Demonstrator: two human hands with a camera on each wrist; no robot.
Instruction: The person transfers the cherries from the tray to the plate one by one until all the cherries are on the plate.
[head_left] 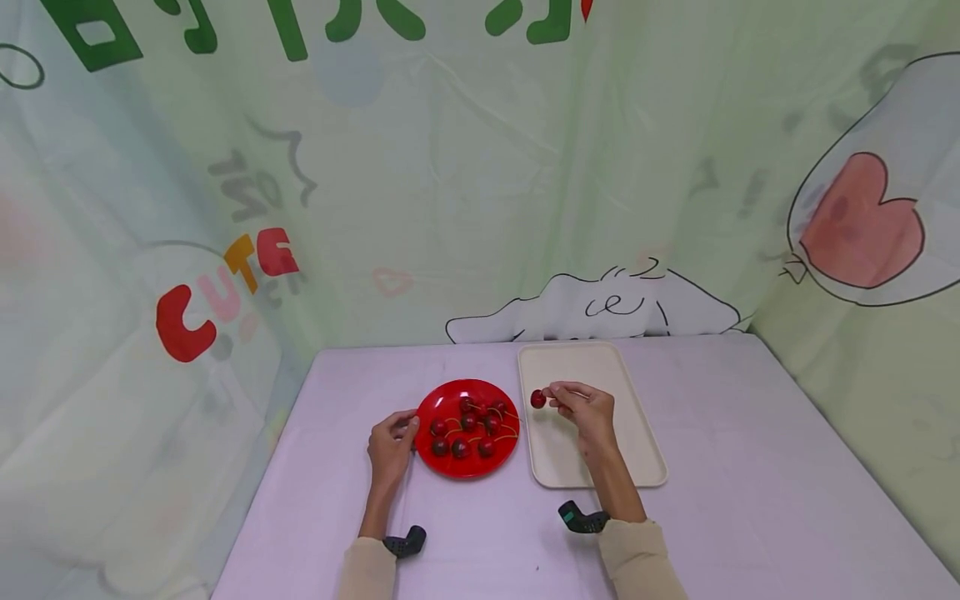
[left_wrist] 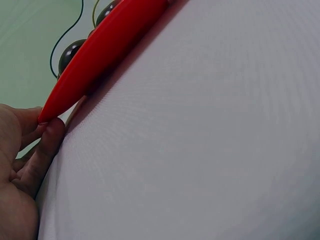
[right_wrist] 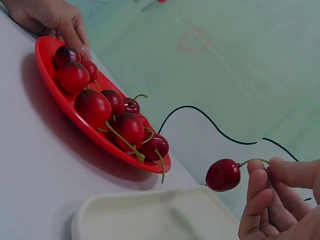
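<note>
A dark red cherry [right_wrist: 223, 175] hangs sideways from its green stem, which my right hand [head_left: 588, 412] pinches between thumb and fingertips. In the head view that cherry is over the left part of the cream tray [head_left: 637, 450]. My left hand [head_left: 390, 446] holds the left rim of a round red plate [head_left: 467, 472], with the thumb and fingers on either side of the edge in the left wrist view. Several cherries [right_wrist: 93, 107] with green stems lie on the plate.
Both plate and tray stand on a table with a pale lilac cloth [head_left: 720, 500], the tray just right of the plate. Behind the table hangs a pale green printed curtain [head_left: 510, 183]. Dark devices are strapped to both wrists.
</note>
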